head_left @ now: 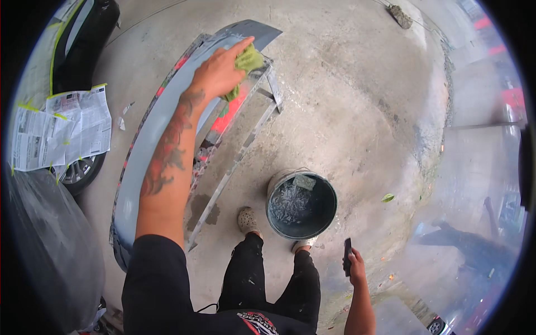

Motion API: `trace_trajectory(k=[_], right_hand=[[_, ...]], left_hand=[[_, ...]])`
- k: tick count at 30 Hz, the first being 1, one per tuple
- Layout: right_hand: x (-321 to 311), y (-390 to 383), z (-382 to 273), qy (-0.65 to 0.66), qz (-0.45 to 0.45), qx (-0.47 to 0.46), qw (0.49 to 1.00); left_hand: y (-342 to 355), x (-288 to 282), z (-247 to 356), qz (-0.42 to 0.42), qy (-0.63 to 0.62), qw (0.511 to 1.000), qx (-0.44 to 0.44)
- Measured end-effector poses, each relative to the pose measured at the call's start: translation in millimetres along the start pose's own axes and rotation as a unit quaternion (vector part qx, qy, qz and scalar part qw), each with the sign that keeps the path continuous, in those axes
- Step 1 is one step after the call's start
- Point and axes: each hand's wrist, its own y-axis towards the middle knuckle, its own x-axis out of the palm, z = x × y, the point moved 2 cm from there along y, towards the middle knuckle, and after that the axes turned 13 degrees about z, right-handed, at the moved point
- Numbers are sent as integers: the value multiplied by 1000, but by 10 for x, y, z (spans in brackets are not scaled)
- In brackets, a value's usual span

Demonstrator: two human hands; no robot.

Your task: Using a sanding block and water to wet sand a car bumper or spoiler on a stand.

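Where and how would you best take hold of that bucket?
Probably by opposite sides of the rim, from above, left and right together: the bucket stands upright, its round mouth open, and what looks like foamy liquid inside is best kept level.

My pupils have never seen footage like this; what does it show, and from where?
There is no machine: a person works bare-handed. The picture comes from a fisheye camera on the person's head, looking down, so straight edges bend near the rim. The left hand holds a green cloth at the far end of a long grey panel, apparently resting on a frame. The right hand holds a dark slim object. On the concrete floor stands a bucket with a pale block inside.
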Motion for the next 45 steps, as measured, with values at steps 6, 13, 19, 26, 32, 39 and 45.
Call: trace_trajectory(k=[6, 13, 19, 26, 32, 39, 45], right_hand=[[-968, -1354, 752, 29, 206, 48, 977], [-1412, -2179, 1281, 18, 242, 47, 969], [-1008, -2265, 135, -53, 218, -41, 974], [-810, -2318, -592, -89, 126, -169, 973], [-1527, -2492, 154, -84, 162, -168, 969], [-1469, -2674, 468, 72, 160, -221, 959], [-486, -3210, -305, 174, 2, -337, 925]], left_hand=[[957, 315, -928, -69, 108, 992, 0], [371, 618, -1061, 128, 122, 984, 34], [-799, 253, -1624, 178, 113, 977, 30], [-2498, -183, -2087, 215, 186, 957, -56], [-3796, -556, -2505, 158, 190, 944, -220], [-4232, -646, -903, 169, -4, 982, -88], [-5167, -251, 2155, -160, -582, 795, -62]])
